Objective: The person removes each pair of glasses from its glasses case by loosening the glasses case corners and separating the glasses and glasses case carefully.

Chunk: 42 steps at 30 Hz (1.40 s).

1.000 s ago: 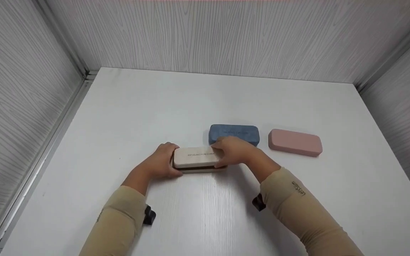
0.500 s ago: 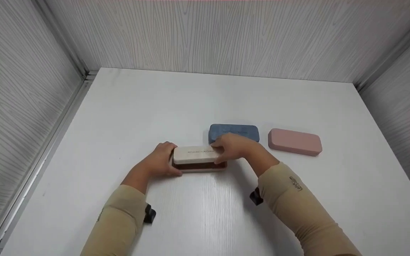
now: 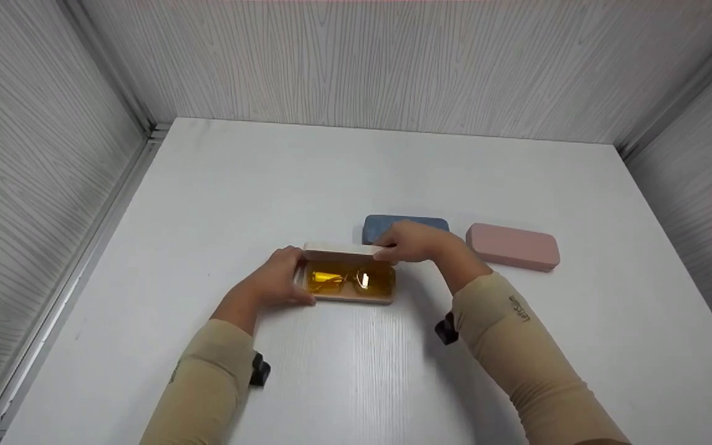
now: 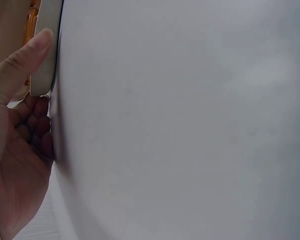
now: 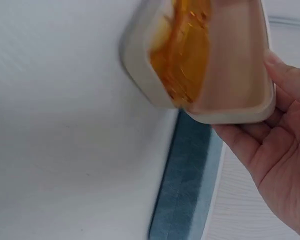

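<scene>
A cream glasses case [image 3: 350, 300] lies on the white table with its lid [image 3: 337, 248] raised. Inside rest glasses [image 3: 356, 281] with yellow-orange lenses. My left hand [image 3: 277, 278] grips the left end of the case's base, thumb along the front wall and the other fingers round the end; the left wrist view shows the thumb pressed on the base wall [image 4: 47, 45]. My right hand [image 3: 415, 241] pinches the right end of the lid. In the right wrist view, the thumb is on the lid's edge and the fingers are behind the lid [image 5: 240, 65].
Just behind the cream case is a blue case [image 3: 405, 220], partly hidden by my right hand. A pink case [image 3: 512, 247] lies to the right of it. Grey wood-grain panels [image 3: 356, 62] stand at the back and sides of the table [image 3: 257, 167].
My right hand has lifted the lid from slightly ajar to upright, moving a little away from me. The glasses inside have come into view. My left hand has stayed on the base.
</scene>
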Available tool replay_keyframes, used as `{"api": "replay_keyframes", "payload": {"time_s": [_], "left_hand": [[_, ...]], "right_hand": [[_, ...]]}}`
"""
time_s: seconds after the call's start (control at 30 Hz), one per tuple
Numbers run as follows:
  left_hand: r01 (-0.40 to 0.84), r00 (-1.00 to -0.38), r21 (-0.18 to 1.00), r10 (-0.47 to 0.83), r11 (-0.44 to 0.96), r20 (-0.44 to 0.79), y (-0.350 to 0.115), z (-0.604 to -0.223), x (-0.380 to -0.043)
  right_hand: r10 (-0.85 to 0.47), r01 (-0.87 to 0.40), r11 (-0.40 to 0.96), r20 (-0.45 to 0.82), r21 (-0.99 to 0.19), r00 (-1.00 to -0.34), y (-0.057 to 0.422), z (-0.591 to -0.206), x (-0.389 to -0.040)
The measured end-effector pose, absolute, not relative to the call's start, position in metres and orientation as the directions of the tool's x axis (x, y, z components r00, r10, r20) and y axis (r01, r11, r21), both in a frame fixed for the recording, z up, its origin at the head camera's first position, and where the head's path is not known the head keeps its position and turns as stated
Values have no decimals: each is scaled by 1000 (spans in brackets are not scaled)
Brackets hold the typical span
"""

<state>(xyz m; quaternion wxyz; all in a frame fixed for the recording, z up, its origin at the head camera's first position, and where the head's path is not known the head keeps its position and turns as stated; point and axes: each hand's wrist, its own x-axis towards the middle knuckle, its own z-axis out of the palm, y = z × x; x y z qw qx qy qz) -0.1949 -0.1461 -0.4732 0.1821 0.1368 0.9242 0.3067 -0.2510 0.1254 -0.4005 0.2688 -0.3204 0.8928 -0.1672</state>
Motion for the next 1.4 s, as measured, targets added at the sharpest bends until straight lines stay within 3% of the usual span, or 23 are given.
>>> {"api": "replay_keyframes", "payload": {"time_s": [0.67, 0.9, 1.2, 1.4], "left_hand": [[101, -902, 609, 330, 787, -277, -142, -476, -197], [100, -900, 590, 325, 802, -290, -142, -476, -197], [170, -888, 563, 373, 809, -269, -142, -470, -196], [152, -889, 558, 359, 816, -284, -141, -470, -196]], "right_hand": [[-628, -417, 732, -296, -540, -720, 126, -399, -248], [-623, -448, 736, -250, -508, -741, 124, -398, -246], [-683, -565, 665, -93, -489, -724, 125, -397, -239], [-657, -571, 632, 29, -524, -753, 125, -396, -231]]}}
